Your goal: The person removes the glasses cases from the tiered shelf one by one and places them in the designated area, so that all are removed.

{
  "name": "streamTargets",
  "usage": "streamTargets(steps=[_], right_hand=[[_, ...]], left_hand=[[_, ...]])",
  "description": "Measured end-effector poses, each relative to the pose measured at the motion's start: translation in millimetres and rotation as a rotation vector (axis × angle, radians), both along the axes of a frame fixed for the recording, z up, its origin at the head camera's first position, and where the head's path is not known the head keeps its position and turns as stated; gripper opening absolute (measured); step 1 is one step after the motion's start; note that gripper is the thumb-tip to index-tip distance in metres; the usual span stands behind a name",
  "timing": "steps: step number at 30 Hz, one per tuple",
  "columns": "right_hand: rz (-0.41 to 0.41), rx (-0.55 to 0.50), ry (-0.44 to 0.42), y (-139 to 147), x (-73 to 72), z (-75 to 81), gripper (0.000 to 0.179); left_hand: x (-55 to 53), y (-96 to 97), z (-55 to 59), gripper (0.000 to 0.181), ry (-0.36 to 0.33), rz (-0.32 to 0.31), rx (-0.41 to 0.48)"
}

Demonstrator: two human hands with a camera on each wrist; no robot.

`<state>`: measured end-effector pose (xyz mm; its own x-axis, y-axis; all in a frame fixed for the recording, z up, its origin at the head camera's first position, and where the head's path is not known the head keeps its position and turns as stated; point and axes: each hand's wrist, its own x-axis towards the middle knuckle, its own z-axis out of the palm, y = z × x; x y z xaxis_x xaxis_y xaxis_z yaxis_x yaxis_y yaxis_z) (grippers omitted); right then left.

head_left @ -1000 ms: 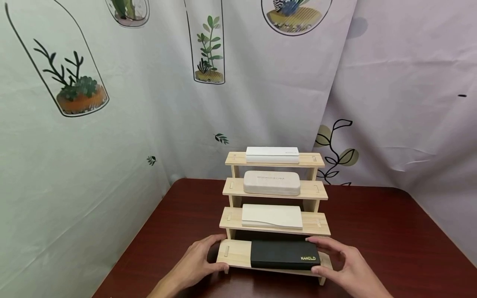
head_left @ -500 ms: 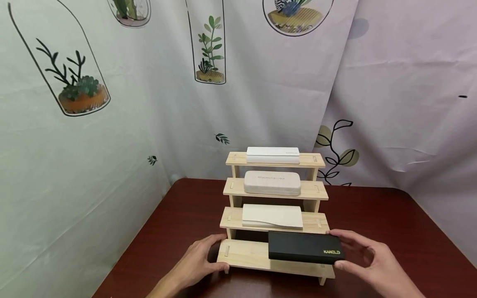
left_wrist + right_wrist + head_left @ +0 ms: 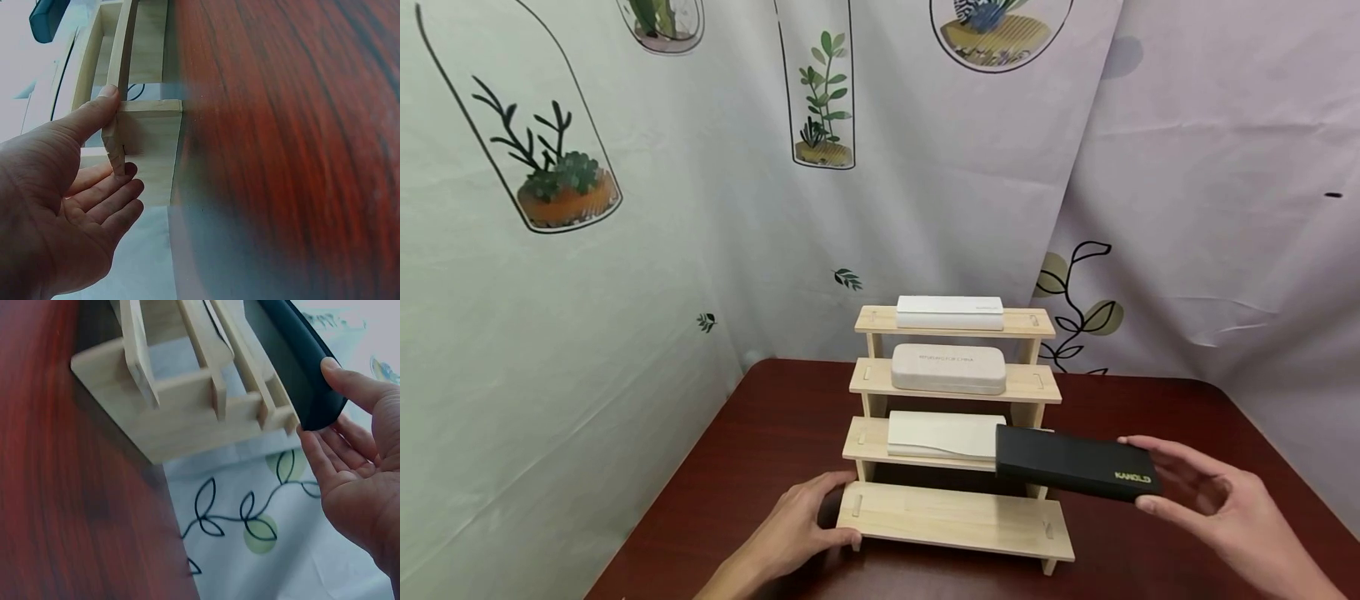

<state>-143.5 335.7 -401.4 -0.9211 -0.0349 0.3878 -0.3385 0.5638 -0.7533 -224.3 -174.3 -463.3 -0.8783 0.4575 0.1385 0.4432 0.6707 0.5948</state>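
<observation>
A black glasses case (image 3: 1075, 463) with gold lettering hangs in the air at the right of a tiered wooden display stand (image 3: 955, 517). My right hand (image 3: 1217, 504) pinches its right end, thumb at the front and fingers behind, as the right wrist view also shows with the case (image 3: 294, 362) tilted. The case hides part of the second tier's right side. My left hand (image 3: 797, 525) grips the left end of the lowest shelf; in the left wrist view the thumb and fingers of this hand (image 3: 75, 194) lie on opposite edges of the board.
Above the bare lowest shelf, a white flap case (image 3: 947, 435), a beige hard case (image 3: 948, 369) and a white case (image 3: 950, 313) sit on one tier each. The dark red table (image 3: 1150, 433) meets a plant-printed cloth (image 3: 925, 208) behind.
The black glasses case has come up off the lowest shelf and moved right with my right hand. My left hand keeps its place on the shelf end.
</observation>
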Motion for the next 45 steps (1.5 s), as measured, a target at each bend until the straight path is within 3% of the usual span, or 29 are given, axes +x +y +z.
streamTargets(steps=[11,24,32,38,45], right_hand=[[-0.081,-0.034,-0.004,42.0,-7.8,-4.3,0.066],[0.088,-0.293,0.038,70.0,-16.7,-17.3,0.065],[0.033,-0.22,0.023,81.8,-18.7,-22.0,0.066],[0.015,-0.25,-0.003,88.6,-20.8,-25.5,0.066],[-0.02,-0.164,0.008,92.4,-25.4,-29.6,0.064]], left_hand=[[0.3,0.1,0.0,0.08,-0.007,0.003,-0.001],[0.3,0.4,1.3,0.08,-0.019,0.004,0.006],[1.0,0.1,0.7,0.08,-0.003,0.003,0.001],[1.4,-0.1,0.3,0.079,0.011,0.001,0.003],[1.3,-0.4,0.4,0.079,0.012,-0.002,0.005]])
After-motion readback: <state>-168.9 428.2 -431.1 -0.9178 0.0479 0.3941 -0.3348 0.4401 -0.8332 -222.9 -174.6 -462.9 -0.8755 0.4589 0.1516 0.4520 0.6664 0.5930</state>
